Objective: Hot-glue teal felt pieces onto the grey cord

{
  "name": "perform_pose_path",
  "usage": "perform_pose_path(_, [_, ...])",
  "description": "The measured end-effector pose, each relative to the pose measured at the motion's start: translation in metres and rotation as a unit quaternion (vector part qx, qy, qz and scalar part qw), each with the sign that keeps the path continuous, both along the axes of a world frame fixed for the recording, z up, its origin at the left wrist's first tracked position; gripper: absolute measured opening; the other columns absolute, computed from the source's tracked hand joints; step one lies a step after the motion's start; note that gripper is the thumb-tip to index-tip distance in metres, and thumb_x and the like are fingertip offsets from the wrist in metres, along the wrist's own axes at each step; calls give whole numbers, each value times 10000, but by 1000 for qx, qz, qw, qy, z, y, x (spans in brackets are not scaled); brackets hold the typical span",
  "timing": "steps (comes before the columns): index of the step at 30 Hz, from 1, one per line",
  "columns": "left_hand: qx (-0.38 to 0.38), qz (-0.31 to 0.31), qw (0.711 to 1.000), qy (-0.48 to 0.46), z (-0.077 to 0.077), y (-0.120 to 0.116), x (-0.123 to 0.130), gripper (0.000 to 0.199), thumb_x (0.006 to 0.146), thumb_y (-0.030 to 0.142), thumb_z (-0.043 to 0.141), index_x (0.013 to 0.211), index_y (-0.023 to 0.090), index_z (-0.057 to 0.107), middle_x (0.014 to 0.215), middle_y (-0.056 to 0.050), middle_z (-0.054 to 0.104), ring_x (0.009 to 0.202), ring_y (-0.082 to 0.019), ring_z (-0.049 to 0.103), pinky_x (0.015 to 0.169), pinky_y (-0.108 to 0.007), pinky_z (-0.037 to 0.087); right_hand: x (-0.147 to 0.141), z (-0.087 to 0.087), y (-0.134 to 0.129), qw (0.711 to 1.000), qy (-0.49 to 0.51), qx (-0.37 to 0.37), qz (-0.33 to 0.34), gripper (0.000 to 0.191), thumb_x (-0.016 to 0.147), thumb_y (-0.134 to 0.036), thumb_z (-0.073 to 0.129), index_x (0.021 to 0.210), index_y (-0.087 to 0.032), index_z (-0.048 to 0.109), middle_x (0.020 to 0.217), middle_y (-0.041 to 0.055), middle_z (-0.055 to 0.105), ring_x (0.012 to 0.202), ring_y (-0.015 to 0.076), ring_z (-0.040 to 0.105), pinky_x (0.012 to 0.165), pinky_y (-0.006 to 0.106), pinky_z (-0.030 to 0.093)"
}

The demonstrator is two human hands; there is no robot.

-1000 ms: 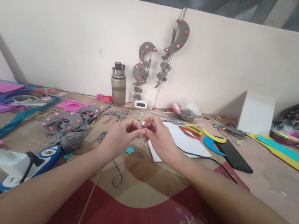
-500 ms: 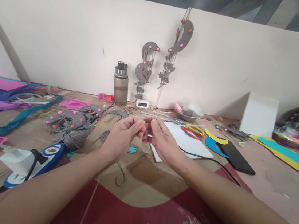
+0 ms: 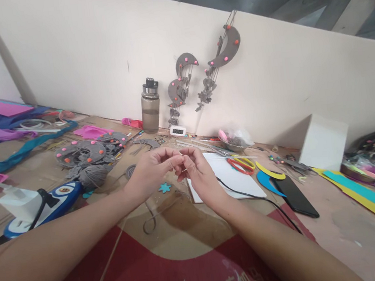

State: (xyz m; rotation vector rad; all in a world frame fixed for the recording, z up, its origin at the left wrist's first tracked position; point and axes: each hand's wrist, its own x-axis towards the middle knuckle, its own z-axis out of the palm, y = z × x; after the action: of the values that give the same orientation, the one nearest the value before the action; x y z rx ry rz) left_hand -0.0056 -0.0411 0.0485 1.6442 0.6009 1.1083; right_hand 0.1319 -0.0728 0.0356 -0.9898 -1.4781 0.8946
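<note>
My left hand point(image 3: 158, 168) and my right hand point(image 3: 196, 169) meet in the middle of the view, thumbs and fingertips pinched together. Whatever lies between the fingertips is too small and too covered to make out. Both hands are raised over the table, in front of a white pad point(image 3: 245, 183). Below the left hand lies a small teal star-like flower point(image 3: 164, 187). A grey cord point(image 3: 149, 226) curls on the cardboard under the hands.
Grey crescents with pink and orange dots point(image 3: 82, 153) and a grey yarn ball point(image 3: 92, 176) lie left. A power strip point(image 3: 68, 191) is nearer. Behind stands a water bottle point(image 3: 150, 106). Scissors point(image 3: 242, 165), a phone point(image 3: 295, 197) and coloured strips point(image 3: 371, 199) lie right. Crescent garlands point(image 3: 227, 47) hang on the wall.
The fingertips of both hands have come closer together, and the right thumb now meets the left thumb. The view has shifted slightly; the things on the table stay where they were.
</note>
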Motion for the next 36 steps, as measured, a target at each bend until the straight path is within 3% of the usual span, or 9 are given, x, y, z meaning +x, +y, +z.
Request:
perform_pose_path(3, [35,6,999,9,-1,-2,-1,209,768,330,623,699,147,548,619,20,576,594,-106,544,583,-225,429,-1,-1,-3,998,-27,31,-44,298,860,-446,477,1057,-227,433,921,16,513,745,113,531,605,247,488])
perform_pose_path(6, [47,-1,999,-6,-1,-7,-1,228,796,327,595,678,146,523,602,29,538,572,-89,513,554,-205,409,-5,-3,-6,999,10,28,-14,316,839,-460,510,1048,-230,449,930,16,510,776,117,528,595,234,479])
perform_pose_path(11, [-56,-79,988,-121,-5,-7,2,262,840,341,532,663,151,500,590,29,487,536,-93,494,545,-242,437,-9,-8,-3,995,84,-6,47,340,886,-531,357,1008,-238,482,791,4,511,695,114,513,566,233,467])
perform_pose_path(14, [-95,-83,982,-141,-9,-2,4,240,846,333,520,699,144,547,597,17,497,549,-105,503,529,-247,441,-7,-9,0,994,92,-14,54,330,893,-517,356,1023,-239,476,803,9,520,716,115,521,568,231,471])
perform_pose_path(19, [-57,-36,993,-93,-10,4,3,224,828,324,547,719,132,585,642,-1,544,570,-98,504,541,-230,434,-5,-5,-2,996,71,-6,56,276,899,-467,383,1007,-223,450,813,0,504,711,104,516,587,240,486])
perform_pose_path(27, [12,30,999,19,2,-1,-2,239,821,332,523,676,145,562,607,7,561,580,-112,530,579,-231,433,-4,-2,-1,1000,11,2,18,259,887,-428,418,1041,-220,405,824,0,516,709,115,539,566,249,496])
perform_pose_path(32, [124,79,975,164,-3,10,-6,215,742,362,611,681,158,577,635,11,575,599,-118,507,566,-222,381,4,-3,-2,986,-140,51,-71,278,874,-306,459,1136,-232,399,949,30,537,782,134,547,657,293,492])
perform_pose_path(34, [151,71,963,210,-3,13,-8,242,759,362,589,631,162,542,586,25,525,565,-108,464,538,-216,348,5,-1,-3,977,-177,75,-90,291,854,-253,486,1137,-229,418,972,34,537,847,146,537,746,325,479])
perform_pose_path(36, [155,47,967,197,-2,12,-8,260,789,357,555,622,163,511,580,28,494,559,-103,443,530,-213,339,4,1,-4,982,-158,74,-79,272,851,-271,497,1112,-230,430,962,29,532,840,144,536,742,322,481])
